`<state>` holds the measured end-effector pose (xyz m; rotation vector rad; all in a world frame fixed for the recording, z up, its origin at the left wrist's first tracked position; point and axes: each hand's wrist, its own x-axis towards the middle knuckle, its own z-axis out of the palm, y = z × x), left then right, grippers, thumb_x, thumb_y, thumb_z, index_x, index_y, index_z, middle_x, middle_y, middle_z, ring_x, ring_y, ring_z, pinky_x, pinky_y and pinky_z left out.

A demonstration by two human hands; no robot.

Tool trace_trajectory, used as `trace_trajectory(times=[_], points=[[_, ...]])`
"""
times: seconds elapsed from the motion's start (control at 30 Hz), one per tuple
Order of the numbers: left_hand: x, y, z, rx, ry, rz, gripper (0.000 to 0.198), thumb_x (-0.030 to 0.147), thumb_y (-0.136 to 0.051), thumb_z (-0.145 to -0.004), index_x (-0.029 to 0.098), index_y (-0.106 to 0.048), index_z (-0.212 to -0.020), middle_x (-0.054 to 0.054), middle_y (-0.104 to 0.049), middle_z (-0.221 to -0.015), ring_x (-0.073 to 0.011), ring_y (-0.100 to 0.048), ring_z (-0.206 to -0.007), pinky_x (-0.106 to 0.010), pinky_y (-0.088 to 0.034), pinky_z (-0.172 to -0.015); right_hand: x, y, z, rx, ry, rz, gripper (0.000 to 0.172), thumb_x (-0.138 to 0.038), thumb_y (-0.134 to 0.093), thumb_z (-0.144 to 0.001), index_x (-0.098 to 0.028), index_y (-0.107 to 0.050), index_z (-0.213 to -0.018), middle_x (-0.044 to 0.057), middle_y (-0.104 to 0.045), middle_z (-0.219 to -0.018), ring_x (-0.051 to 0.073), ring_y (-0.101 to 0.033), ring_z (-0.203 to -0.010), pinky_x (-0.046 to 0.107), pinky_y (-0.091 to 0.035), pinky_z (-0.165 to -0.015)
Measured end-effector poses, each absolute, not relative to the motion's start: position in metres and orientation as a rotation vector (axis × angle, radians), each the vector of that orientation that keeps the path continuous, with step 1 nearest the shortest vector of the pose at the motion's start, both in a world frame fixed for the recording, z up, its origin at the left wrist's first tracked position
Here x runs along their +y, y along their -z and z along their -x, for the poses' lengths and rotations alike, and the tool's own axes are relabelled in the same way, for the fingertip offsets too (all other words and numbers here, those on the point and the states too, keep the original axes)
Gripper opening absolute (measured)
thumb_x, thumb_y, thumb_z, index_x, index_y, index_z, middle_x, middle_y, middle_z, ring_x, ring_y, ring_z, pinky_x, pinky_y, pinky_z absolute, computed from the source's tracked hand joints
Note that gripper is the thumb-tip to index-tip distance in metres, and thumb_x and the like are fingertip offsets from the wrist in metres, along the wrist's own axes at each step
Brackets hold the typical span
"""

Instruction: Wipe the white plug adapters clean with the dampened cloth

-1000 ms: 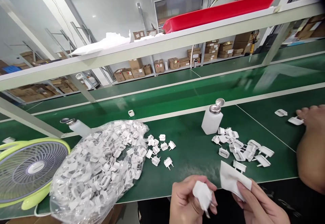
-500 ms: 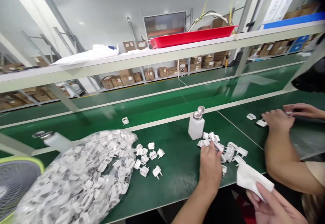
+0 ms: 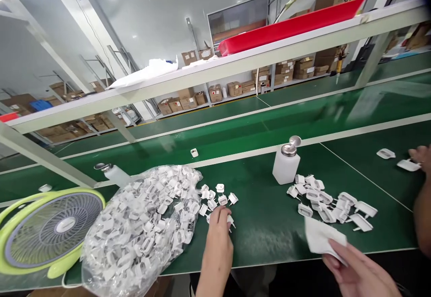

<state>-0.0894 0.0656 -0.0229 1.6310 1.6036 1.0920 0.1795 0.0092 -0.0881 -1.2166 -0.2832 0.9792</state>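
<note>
**White on green, boxes beyond**

We stand at a green counter (image 3: 269,238), our left hand (image 3: 217,238) curled downward, its fingers bunched at a white plug adapter (image 3: 230,221) on the near edge of a small scatter; we cannot tell whether it has hold. Our right hand (image 3: 360,272) pinches a white wipe (image 3: 325,238) between thumb and fingers. A larger heap of adapters (image 3: 323,202) lies just past the wipe, in front of a pump dispenser bottle (image 3: 286,164). A clear plastic bag of adapters (image 3: 141,229) sits beside the scatter, a lime-green desk fan (image 3: 50,232) to its left. A co-worker's hand (image 3: 420,155) is at the right, by two loose adapters. Beyond, a red tray (image 3: 289,27) sits on a white shelf (image 3: 202,70), and cardboard boxes (image 3: 262,79) fill racks along the far wall.
</note>
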Motion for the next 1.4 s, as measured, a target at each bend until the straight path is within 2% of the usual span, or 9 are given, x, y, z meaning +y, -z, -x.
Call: trace_trajectory(times=[0.07, 0.3, 0.4, 0.5, 0.63, 0.77, 0.93, 1.23, 1.4], points=[[0.059, 0.026, 0.103, 1.557, -0.881, -1.717, 0.041, 0.002, -0.048, -0.085, 0.019, -0.073, -0.111, -0.017, -0.065, -0.126, -0.0318, -0.061, -0.120, -0.043, -0.046, -0.103, 0.021, 0.065, -0.160, -0.318, -1.160, 1.270, 0.043, -0.045, -0.096, -0.046, -0.017, -0.074, -0.069, 0.007, -0.066, -0.077, 0.018, -0.060, -0.063, 0.031, -0.060, -0.056], [0.039, 0.031, 0.077, 1.589, -0.711, -1.738, 0.049, 0.005, -0.045, -0.087, 0.020, -0.068, -0.128, -0.016, -0.062, -0.135, -0.0286, -0.065, -0.115, -0.036, -0.052, -0.094, 0.044, 0.067, -0.113, -0.970, -1.236, 1.297, 0.044, -0.058, -0.071, -0.083, -0.017, -0.064, -0.070, 0.001, -0.051, -0.074, 0.013, -0.050, -0.063, 0.024, -0.047, -0.055], [0.037, 0.037, 0.072, 1.618, -0.724, -1.724, 0.049, 0.006, -0.050, -0.085, 0.015, -0.067, -0.130, -0.017, -0.066, -0.131, -0.0314, -0.063, -0.117, -0.040, -0.052, -0.097, 0.046, 0.074, -0.107, -1.332, -1.119, 1.254, 0.040, -0.048, -0.058, -0.096, -0.019, -0.058, -0.068, 0.000, -0.050, -0.076, 0.013, -0.051, -0.067, 0.024, -0.044, -0.059], [0.038, 0.046, 0.069, 1.624, -0.769, -1.747, 0.040, 0.007, -0.056, -0.083, 0.013, -0.073, -0.120, -0.017, -0.071, -0.117, -0.0329, -0.064, -0.112, -0.045, -0.052, -0.099, 0.044, 0.075, -0.104, -1.679, -1.016, 1.159, 0.026, -0.031, -0.048, -0.102, -0.021, -0.067, -0.087, 0.003, -0.058, -0.089, 0.014, -0.059, -0.077, 0.026, -0.048, -0.073], [0.038, 0.062, 0.061, 1.641, -0.847, -1.802, 0.045, -0.002, -0.043, -0.084, 0.010, -0.075, -0.113, -0.017, -0.071, -0.104, -0.0289, -0.068, -0.098, -0.040, -0.060, -0.085, 0.038, 0.085, -0.106, -1.993, -0.854, 1.056, 0.034, -0.015, -0.040, -0.101, -0.023, -0.069, -0.117, 0.007, -0.066, -0.106, 0.020, -0.065, -0.095, 0.033, -0.055, -0.087], [0.036, 0.079, 0.057, 1.672, -0.944, -1.931, 0.055, -0.008, -0.033, -0.085, 0.003, -0.071, -0.122, -0.018, -0.071, -0.099, -0.0257, -0.069, -0.093, -0.032, -0.062, -0.079, 0.032, 0.101, -0.114, -2.184, -0.704, 0.929, 0.052, -0.008, -0.044, -0.097, -0.024, -0.057, -0.144, 0.008, -0.069, -0.121, 0.024, -0.065, -0.111, 0.037, -0.054, -0.104], [0.034, 0.094, 0.057, 1.700, -0.933, -2.083, 0.059, -0.010, -0.032, -0.086, 0.006, -0.067, -0.131, -0.015, -0.071, -0.097, -0.0253, -0.068, -0.091, -0.035, -0.061, -0.082, 0.044, 0.101, -0.109, -2.216, -0.588, 0.949, 0.053, -0.008, -0.039, -0.100, -0.022, -0.049, -0.150, 0.009, -0.068, -0.113, 0.022, -0.067, -0.099, 0.037, -0.060, -0.092], [0.031, 0.098, 0.055, 1.756, -0.877, -2.051, 0.054, -0.002, -0.036, -0.094, 0.008, -0.062, -0.140, -0.016, -0.071, -0.108, -0.0256, -0.067, -0.100, -0.036, -0.057, -0.094, 0.033, 0.100, -0.100, -2.175, -0.419, 0.965, 0.049, -0.008, -0.039, -0.098, -0.019, -0.054, -0.143, 0.009, -0.069, -0.099, 0.020, -0.069, -0.084, 0.031, -0.062, -0.076], [0.039, 0.085, 0.056, 1.753, -0.805, -1.858, 0.053, 0.005, -0.031, -0.098, 0.003, -0.058, -0.143, -0.022, -0.068, -0.124, -0.0260, -0.065, -0.115, -0.035, -0.049, -0.106, 0.032, 0.114, -0.093, -2.141, -0.380, 1.009, 0.048, -0.008, -0.038, -0.098, -0.017, -0.053, -0.143, 0.011, -0.068, -0.107, 0.022, -0.069, -0.091, 0.035, -0.061, -0.081]])
